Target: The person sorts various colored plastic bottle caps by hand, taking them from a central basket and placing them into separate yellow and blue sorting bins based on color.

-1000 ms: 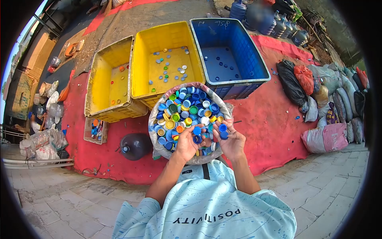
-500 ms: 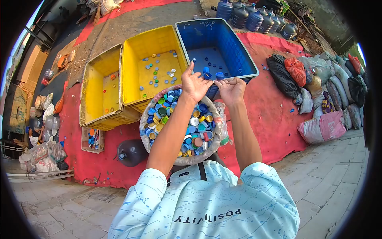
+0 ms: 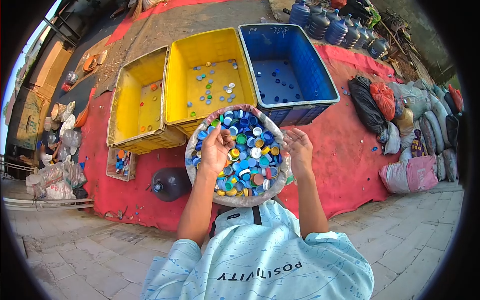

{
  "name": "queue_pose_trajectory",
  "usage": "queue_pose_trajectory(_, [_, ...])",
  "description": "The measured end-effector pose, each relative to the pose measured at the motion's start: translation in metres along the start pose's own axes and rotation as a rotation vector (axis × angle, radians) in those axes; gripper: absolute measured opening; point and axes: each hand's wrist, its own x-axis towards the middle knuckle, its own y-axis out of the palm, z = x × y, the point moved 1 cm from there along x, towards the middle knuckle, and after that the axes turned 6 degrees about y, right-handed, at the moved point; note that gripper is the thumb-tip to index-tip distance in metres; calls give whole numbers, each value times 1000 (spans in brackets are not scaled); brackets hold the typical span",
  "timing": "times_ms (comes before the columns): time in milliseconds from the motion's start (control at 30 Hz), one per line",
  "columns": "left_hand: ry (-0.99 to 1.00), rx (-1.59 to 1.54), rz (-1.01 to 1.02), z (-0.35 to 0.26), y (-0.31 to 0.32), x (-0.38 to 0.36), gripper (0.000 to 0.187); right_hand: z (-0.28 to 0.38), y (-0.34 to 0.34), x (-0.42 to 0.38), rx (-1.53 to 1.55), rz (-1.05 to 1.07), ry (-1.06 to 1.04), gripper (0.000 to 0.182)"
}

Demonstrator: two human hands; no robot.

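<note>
Head view: the sack (image 3: 196,176) of caps (image 3: 248,150) sits just before the person, its round mouth with no long axis. The left hand (image 3: 216,148) lies on the caps at the sack's left, fingers curled loosely, nothing clearly held. The right hand (image 3: 300,150) hovers released over the sack's right rim. Beyond the sack the blue crate (image 3: 320,75) and yellow crate (image 3: 180,70) stand open, with clear room above

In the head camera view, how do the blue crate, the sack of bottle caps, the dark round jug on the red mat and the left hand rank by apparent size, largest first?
1. blue crate
2. sack of bottle caps, though it lies nearer the camera, so its true size against the crate is unsure
3. dark round jug and left hand look about alike; not ranked.
</note>
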Motion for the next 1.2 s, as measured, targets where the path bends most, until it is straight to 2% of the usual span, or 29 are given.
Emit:
queue_pose_trajectory(67, [7, 68, -13, -1, -15, -23, 39, -11, -3, -13, -292, -44, -62, 41])
queue_pose_trajectory(100, [19, 94, -24, 2, -21, -34, 39, -23, -7, -15, -425, -58, -190, 29])
queue_pose_trajectory(200, [35, 181, -70, 11, -35, -66, 41, -31, -13, -29, -905, -67, -365, 23])
queue_pose_trajectory(233, [24, 211, -94, 15, -41, -77, 41, -32, -13, -32, -962, -66, -495, 20])
queue_pose_trajectory(333, [6, 251, -183, 26, -59, -100, 41, -31, -11, -38, -1080, -41, -601, 23])
queue_pose_trajectory(433, [-1, 270, -257, 32, -62, -115, 42, -25, -9, -37, -1131, -10, -425, 25])
queue_pose_trajectory(500, [-4, 288, -277, 36, -60, -119, 41, -18, -2, -34, -1177, 11, -485, 26])
queue_pose_trajectory(633, [12, 443, -211, 41, -54, -115, 41, -12, 8, -27, -1323, 72, -644, 33])
queue_pose_trajectory(833, [84, 637, -147, 41, -40, -106, 43, -11, 14, -22, -1444, 131, -640, 43])
queue_pose_trajectory(1133, [136, 817, -30, 54, -37, -92, 44, -14, 13, -21, -1575, 176, -638, 44])
queue_pose_trajectory(1200, [197, 897, 4, 58, -36, -83, 38, -14, 11, -21, -1488, 157, -652, 43])
